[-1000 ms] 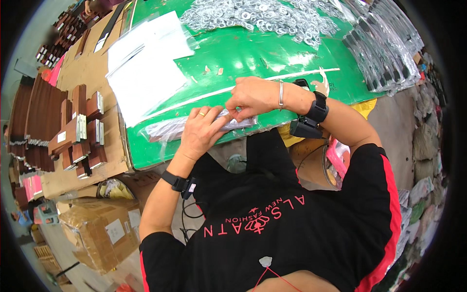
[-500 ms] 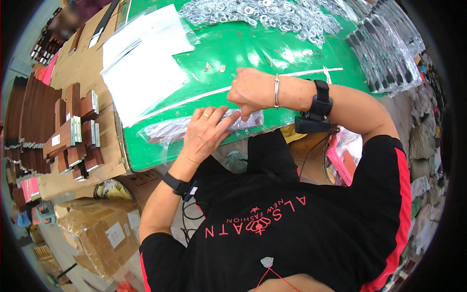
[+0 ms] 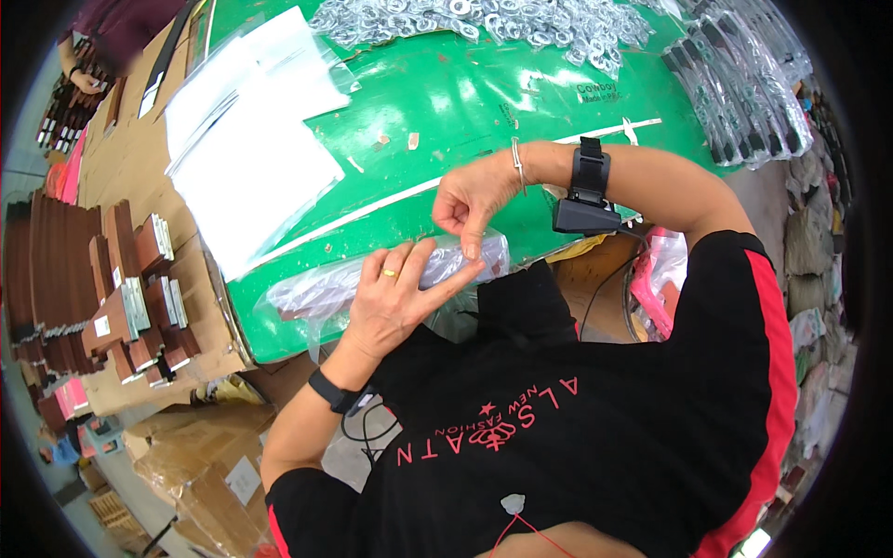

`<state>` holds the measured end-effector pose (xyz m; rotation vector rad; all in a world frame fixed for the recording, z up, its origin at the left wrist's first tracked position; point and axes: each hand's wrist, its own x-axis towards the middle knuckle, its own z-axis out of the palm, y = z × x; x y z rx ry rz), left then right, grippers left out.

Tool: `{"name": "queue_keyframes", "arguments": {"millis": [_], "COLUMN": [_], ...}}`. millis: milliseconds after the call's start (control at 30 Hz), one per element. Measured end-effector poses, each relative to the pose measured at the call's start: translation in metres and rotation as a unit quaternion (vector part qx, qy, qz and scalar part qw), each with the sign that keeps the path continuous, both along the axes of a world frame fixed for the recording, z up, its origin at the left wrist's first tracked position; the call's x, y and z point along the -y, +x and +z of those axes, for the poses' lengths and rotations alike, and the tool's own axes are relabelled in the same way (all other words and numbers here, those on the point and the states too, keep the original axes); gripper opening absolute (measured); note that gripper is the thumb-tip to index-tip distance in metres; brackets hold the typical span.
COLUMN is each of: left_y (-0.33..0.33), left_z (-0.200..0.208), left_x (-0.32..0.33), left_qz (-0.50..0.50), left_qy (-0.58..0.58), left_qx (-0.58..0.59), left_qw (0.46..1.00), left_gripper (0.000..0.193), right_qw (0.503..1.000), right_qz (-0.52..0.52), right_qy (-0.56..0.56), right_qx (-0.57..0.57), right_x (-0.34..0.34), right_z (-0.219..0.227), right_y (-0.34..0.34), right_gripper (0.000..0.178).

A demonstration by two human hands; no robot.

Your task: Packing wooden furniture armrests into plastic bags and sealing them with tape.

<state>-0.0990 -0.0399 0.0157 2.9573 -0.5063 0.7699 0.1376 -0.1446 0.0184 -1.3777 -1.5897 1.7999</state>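
A long, narrow package in clear plastic film (image 3: 321, 288) lies near the front edge of the green table; something brown shows inside it. My left hand (image 3: 391, 296) rests on the package with its fingers spread and its forefinger stretched to the right. Above the package's right part is my right hand (image 3: 473, 200), its fingers curled in and its thumb pointing down. The thumb tip meets the left forefinger's tip, or nearly so. Whether the curled right fingers hold anything is hidden.
White sheets (image 3: 256, 158) lie on the green table (image 3: 446, 112)'s left part. Small plastic-bagged metal parts (image 3: 484, 20) heap at the back, with bagged dark pieces (image 3: 739, 88) at right. Brown strips (image 3: 65, 260) are stacked at left, above a carton (image 3: 200, 456). Another person (image 3: 116, 33) is far left.
My right hand has turned so its thumb points down at the left forefinger. My left forefinger has stretched out to the right. The view has shifted slightly.
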Motion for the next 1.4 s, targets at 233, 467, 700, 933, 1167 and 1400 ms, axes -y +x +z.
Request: {"name": "queue_keyframes", "arguments": {"millis": [233, 467, 700, 933, 1167, 1400], "left_y": [-0.001, -0.002, -0.007, -0.006, 0.000, 0.003], "left_z": [-0.003, -0.002, -0.008, -0.007, -0.006, -0.002], "left_x": [0.003, 0.002, 0.005, 0.004, -0.001, 0.001], "left_qz": [0.020, 0.014, 0.016, 0.017, 0.028, 0.030], "left_qy": [-0.001, 0.022, 0.014, 0.011, 0.024, -0.078], "left_qx": [-0.019, -0.027, 0.006, 0.013, 0.005, -0.046], "left_qw": [1.000, 0.999, 1.000, 1.000, 0.999, 0.995], "left_gripper": [0.062, 0.063, 0.068, 0.067, 0.061, 0.092], "right_qw": [0.988, 0.965, 0.842, 0.823, 0.775, 0.775], "right_qz": [-0.083, -0.169, -0.232, -0.218, -0.393, -0.402], "right_qy": [-0.001, 0.169, 0.300, 0.281, 0.307, 0.301], "right_qx": [-0.128, 0.105, 0.383, 0.442, 0.389, 0.383], "right_x": [0.020, 0.038, 0.059, 0.108, 0.091, 0.082], "right_z": [-0.017, -0.021, 0.012, 0.043, 0.042, 0.008], "right_y": [-0.007, -0.025, -0.015, -0.090, -0.101, -0.102], "right_gripper": [0.037, 0.032, 0.024, 0.071, 0.061, 0.053]}}
